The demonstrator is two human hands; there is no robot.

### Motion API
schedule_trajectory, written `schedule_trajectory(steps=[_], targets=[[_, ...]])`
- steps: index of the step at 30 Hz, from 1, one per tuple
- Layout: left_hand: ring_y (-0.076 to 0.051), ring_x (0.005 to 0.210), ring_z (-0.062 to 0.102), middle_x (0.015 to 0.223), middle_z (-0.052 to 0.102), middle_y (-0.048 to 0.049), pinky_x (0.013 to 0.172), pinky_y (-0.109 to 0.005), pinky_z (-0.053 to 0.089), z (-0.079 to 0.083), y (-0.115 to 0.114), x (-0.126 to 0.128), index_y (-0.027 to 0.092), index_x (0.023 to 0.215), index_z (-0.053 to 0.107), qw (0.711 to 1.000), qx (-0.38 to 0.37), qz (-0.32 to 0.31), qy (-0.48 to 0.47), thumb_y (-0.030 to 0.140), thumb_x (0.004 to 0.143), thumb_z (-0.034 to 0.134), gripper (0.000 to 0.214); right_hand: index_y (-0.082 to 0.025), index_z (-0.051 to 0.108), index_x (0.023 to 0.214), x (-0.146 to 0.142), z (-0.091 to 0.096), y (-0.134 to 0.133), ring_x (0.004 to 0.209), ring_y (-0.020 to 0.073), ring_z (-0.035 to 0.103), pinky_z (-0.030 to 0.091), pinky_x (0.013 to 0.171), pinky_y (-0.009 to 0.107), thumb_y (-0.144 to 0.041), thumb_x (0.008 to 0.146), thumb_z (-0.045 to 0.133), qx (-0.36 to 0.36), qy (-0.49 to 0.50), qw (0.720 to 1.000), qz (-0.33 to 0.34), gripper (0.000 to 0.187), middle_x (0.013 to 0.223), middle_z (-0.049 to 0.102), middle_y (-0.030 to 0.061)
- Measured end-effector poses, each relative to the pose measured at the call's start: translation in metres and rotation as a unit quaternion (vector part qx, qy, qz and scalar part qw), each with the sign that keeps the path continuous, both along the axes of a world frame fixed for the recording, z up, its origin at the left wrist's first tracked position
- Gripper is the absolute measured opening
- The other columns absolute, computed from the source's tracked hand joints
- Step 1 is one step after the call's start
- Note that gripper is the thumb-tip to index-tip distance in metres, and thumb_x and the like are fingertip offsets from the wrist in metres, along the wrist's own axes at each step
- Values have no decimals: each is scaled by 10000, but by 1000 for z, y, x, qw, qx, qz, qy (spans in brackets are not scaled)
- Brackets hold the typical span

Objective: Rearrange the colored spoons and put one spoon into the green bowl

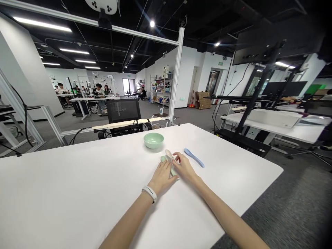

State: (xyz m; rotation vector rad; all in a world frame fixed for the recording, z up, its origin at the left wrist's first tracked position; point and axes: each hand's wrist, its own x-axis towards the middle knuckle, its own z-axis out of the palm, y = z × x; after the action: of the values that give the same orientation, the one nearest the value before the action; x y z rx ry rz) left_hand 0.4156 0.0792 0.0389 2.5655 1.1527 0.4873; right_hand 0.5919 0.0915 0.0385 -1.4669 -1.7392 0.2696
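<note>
On the white table my two hands meet side by side just in front of a pale green bowl. My left hand, with a white band on its wrist, lies with fingers stretched over a pale green spoon. My right hand pinches the handle of a cream spoon that points toward the bowl. A blue spoon lies loose on the table just right of my right hand.
The table's right edge drops to grey carpet. A metal frame post and a dark monitor stand behind the far edge. Another desk with a monitor arm is at the right. Several people sit at desks far back left.
</note>
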Motion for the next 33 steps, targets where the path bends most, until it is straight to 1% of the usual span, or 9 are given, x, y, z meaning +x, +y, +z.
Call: schedule_trajectory(steps=[2,4,7,13,17,20,24,29,33], targets=[[-378,1556,412,1635,484,-247,1285,-582,321,1,-2,-5,128,1534,473,1000,0,2,4,600,965,512,741,-213,647,1151,-1,-1,0,817,234,641,489,753,339,-365,927,553,-3,0,1000,5,287,833,678,38],[-362,1529,457,1615,520,-225,1268,-557,351,3,-7,-14,163,1502,507,1000,5,7,4,598,968,510,688,-219,633,1136,-3,-2,-2,811,228,638,488,749,332,-347,920,546,-6,-2,1000,12,266,830,671,29],[-349,1515,479,1614,528,-204,1253,-539,376,4,-14,-36,196,1489,520,1000,9,16,7,608,966,517,666,-228,603,1091,-8,-4,-4,808,222,632,482,736,322,-326,910,545,-13,-9,1000,25,214,826,660,20],[-326,1542,450,1652,490,-176,1285,-561,334,9,-34,-95,219,1520,502,999,-3,44,21,601,979,506,662,-240,542,1023,-20,-8,-9,773,213,618,463,712,309,-284,902,538,-20,-30,999,39,129,810,642,13],[-303,1576,396,1687,433,-166,1309,-556,296,12,-48,-119,193,1561,460,997,-19,65,32,631,994,448,716,-236,532,1010,-25,-11,-12,769,214,610,451,715,308,-234,885,538,-25,-49,998,43,126,788,618,7],[-297,1584,380,1699,408,-163,1319,-554,276,12,-53,-128,179,1575,443,996,-29,79,36,648,995,421,747,-231,534,1021,-26,-13,-13,763,215,598,441,700,306,-219,876,530,-31,-54,997,46,145,785,603,4],[-285,1589,372,1706,400,-141,1328,-541,259,11,-56,-134,205,1584,440,995,-35,87,37,654,993,420,743,-227,529,1049,-26,-14,-13,763,215,584,430,699,307,-220,874,519,-37,-57,996,53,175,778,589,-3],[-281,1602,341,1717,373,-137,1338,-541,236,11,-57,-135,191,1604,411,994,-43,96,38,642,1001,413,753,-224,537,1060,-28,-16,-12,746,207,567,419,696,306,-210,864,509,-30,-48,997,55,199,765,577,-10],[-279,1610,320,1723,362,-126,1345,-541,218,10,-57,-135,200,1612,399,994,-43,98,37,643,1004,402,752,-217,543,1061,-30,-14,-14,736,205,567,417,693,304,-223,852,527,-39,-46,997,50,210,758,573,-12]])
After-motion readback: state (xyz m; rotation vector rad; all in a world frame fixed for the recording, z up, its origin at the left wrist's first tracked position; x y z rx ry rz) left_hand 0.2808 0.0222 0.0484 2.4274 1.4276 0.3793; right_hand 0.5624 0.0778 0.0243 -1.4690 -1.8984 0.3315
